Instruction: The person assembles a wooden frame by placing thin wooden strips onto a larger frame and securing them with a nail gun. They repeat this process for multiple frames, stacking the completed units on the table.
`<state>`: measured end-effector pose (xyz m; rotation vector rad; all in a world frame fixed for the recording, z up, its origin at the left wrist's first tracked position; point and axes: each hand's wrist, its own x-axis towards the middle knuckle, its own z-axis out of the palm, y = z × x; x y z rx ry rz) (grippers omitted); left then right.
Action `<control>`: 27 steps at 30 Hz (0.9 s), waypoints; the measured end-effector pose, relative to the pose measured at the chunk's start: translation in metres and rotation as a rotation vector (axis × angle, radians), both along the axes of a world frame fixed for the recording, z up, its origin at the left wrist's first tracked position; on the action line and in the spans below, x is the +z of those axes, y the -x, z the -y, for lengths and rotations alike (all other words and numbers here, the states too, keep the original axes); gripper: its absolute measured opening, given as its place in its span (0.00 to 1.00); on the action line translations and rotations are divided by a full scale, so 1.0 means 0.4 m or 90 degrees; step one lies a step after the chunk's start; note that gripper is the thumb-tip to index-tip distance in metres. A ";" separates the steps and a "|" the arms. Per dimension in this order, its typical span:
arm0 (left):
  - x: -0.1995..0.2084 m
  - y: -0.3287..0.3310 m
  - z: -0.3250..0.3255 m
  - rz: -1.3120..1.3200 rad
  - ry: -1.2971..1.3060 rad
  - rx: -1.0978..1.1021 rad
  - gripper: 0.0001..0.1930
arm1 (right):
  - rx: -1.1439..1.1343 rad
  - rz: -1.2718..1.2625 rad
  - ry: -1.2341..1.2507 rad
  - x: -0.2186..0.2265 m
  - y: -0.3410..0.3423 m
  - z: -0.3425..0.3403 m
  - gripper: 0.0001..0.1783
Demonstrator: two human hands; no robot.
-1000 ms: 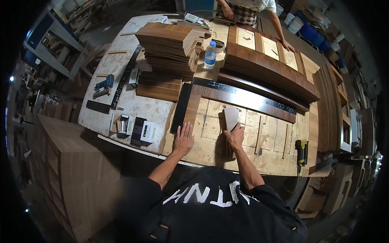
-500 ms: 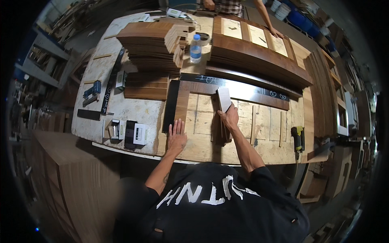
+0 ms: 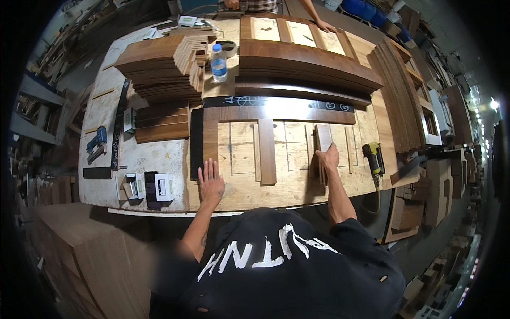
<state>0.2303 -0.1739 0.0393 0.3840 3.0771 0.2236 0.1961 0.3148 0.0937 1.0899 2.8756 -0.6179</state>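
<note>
We are holding our hands apart. Our right hand [image 3: 328, 157] is gripping slats [image 3: 322, 138] on our side of the long brown rail [image 3: 239, 114]; our left hand [image 3: 212, 187] is resting, spread flat, on the side piece [image 3: 211, 139] at the rail's left end.

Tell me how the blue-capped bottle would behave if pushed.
The bottle would probably tip if pushed near its blue cap, since it stands tall and narrow. Once over, being round, it would likely roll. It looks like thin clear plastic, so it may dent when squeezed.
</note>
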 end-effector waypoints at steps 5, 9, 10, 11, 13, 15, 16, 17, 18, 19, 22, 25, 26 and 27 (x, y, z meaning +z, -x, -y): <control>-0.003 -0.004 0.008 -0.008 0.015 0.001 0.37 | 0.087 -0.055 0.064 -0.047 -0.014 0.012 0.35; -0.003 -0.003 0.009 0.000 -0.005 0.001 0.37 | 0.099 -0.040 -0.016 -0.058 0.002 0.031 0.34; -0.001 -0.004 0.009 0.002 -0.007 0.002 0.37 | 0.090 -0.039 -0.013 -0.068 0.010 0.027 0.35; -0.001 -0.003 0.008 0.003 -0.010 0.002 0.38 | 0.080 -0.039 -0.009 -0.064 0.022 0.027 0.35; -0.002 0.000 0.011 -0.005 -0.004 0.006 0.37 | 0.073 -0.047 -0.018 -0.061 0.052 0.032 0.35; 0.000 0.000 0.008 0.003 -0.006 0.008 0.37 | 0.057 -0.037 -0.015 -0.057 0.073 0.032 0.37; 0.001 0.003 0.006 0.003 -0.001 0.007 0.37 | 0.061 -0.042 -0.012 -0.055 0.082 0.029 0.38; 0.003 0.003 0.006 0.004 0.004 0.004 0.36 | 0.064 -0.044 -0.009 -0.056 0.084 0.025 0.39; 0.006 0.003 0.003 0.006 0.010 0.001 0.36 | 0.065 -0.046 -0.007 -0.052 0.083 0.019 0.39; 0.008 0.003 -0.001 0.011 0.007 -0.003 0.36 | 0.075 -0.073 0.014 -0.051 0.077 0.000 0.41; 0.021 0.003 0.007 0.026 0.016 0.007 0.36 | 0.047 -0.089 0.074 0.012 0.068 -0.025 0.44; 0.028 -0.004 0.008 0.021 0.006 -0.005 0.36 | -0.017 -0.100 0.023 0.073 0.017 -0.094 0.46; 0.029 -0.004 0.009 0.017 0.003 -0.009 0.36 | -0.040 -0.102 0.021 0.084 0.001 -0.127 0.45; 0.024 -0.001 -0.006 0.027 0.003 -0.011 0.37 | -0.059 -0.134 -0.003 0.050 -0.032 -0.210 0.43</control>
